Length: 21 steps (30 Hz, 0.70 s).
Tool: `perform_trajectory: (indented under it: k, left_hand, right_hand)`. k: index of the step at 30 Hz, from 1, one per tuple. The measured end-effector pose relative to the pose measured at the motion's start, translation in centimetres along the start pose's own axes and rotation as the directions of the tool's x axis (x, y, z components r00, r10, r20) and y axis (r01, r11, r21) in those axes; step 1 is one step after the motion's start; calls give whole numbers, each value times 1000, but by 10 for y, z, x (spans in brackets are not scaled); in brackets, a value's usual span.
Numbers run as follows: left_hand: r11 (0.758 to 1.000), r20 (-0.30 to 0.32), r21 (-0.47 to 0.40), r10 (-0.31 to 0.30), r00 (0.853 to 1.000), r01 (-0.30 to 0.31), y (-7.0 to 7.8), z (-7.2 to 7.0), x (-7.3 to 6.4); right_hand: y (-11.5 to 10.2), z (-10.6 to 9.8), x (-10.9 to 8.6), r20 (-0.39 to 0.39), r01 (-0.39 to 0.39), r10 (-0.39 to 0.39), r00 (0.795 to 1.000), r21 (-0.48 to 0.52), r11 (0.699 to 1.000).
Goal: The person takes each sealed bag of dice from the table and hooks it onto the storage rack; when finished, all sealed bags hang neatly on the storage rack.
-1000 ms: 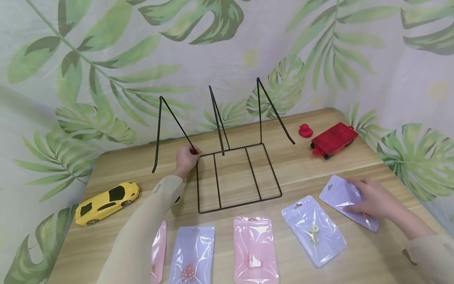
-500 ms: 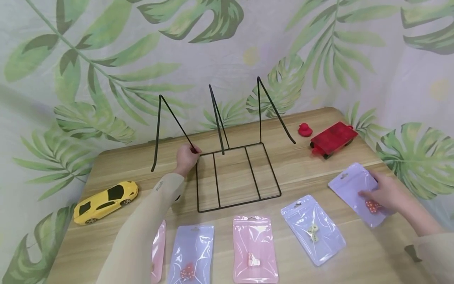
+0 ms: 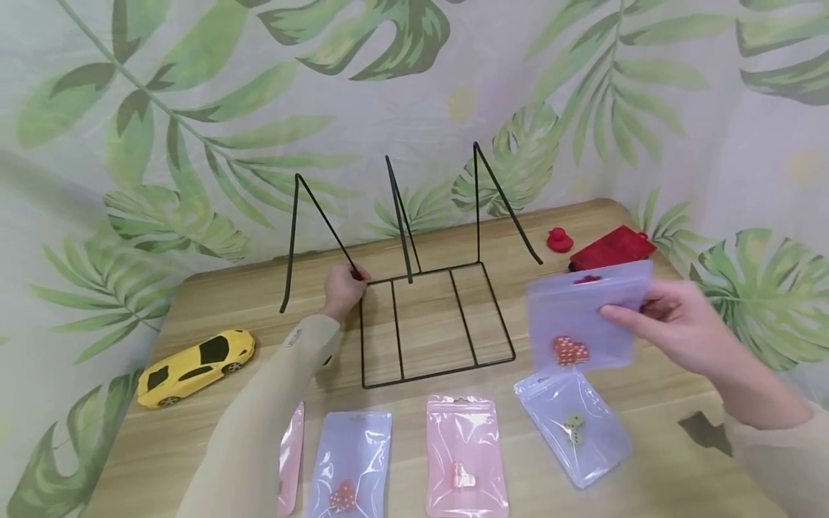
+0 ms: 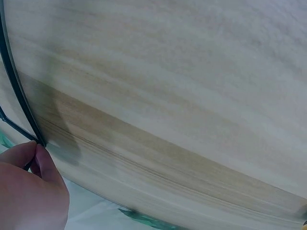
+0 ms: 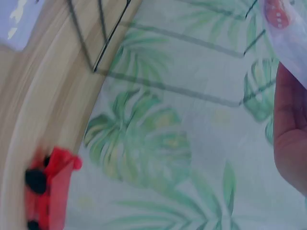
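On the wooden surface [image 3: 220, 306]: a black wire rack [image 3: 419, 273] stands in the middle, three bent prongs rising from the back of its grid.
My left hand [image 3: 345, 293]: thumb and finger pinch the rack's wire at the back left corner.
My right hand [image 3: 686, 334]: wide apart from the left, it grips a purple bag [image 3: 586, 313] by the side, thumb across the front.
Purple bag: held up off the surface, to the right of the rack, hanging hole at the top, red dice [image 3: 570, 350] at the bottom.
Near it: a pale bag [image 3: 599, 450] with cream dice lies just below; I can't tell whether the two touch.
Front row: a pink bag [image 3: 468, 442], a lilac bag [image 3: 352, 446] with red dice, and another pink one partly hidden by my left sleeve [image 3: 249, 432].
Back right: a red toy car [image 3: 612, 247], partly covered by the purple bag, beside a small red toy [image 3: 559, 240].
Far left: a yellow toy car [image 3: 196, 368].
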<state>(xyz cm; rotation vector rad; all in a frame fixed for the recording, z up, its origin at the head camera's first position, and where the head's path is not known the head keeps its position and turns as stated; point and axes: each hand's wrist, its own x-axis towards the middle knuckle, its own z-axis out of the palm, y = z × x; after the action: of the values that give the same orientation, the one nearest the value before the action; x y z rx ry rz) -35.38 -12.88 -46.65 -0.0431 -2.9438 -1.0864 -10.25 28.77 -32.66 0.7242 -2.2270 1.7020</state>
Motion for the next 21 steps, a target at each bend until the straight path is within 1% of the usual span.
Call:
perform_trajectory:
  k: [2,6,10,12,17,21]
  left_hand:
    - [1000,-2,-2,-8,1000,8,0,0,-1]
    - [1000,3,-4,-9,1000,9,-1,-1,0]
    - [1000,7,-4,-6,1000,6,-1,0,3]
    - [1000,8,-4,-9,1000,9,-2,0,4]
    - [1000,14,-7,-19,1000,19,-5,1,4]
    - [1000,1,-7,-6,1000,6,-3,0,2]
  right_hand:
    - [-4,13,9,29,-2,2,1000,-23,1000]
    - [-5,27,23,33,-48,49,998,-36,998]
    - [-1,30,28,20,-72,72,997,-3,997]
    - [1,31,29,18,-70,70,997,25,997]
    - [7,31,33,22,-50,49,999,25,998]
    - [10,32,37,3,-41,41,999,41,998]
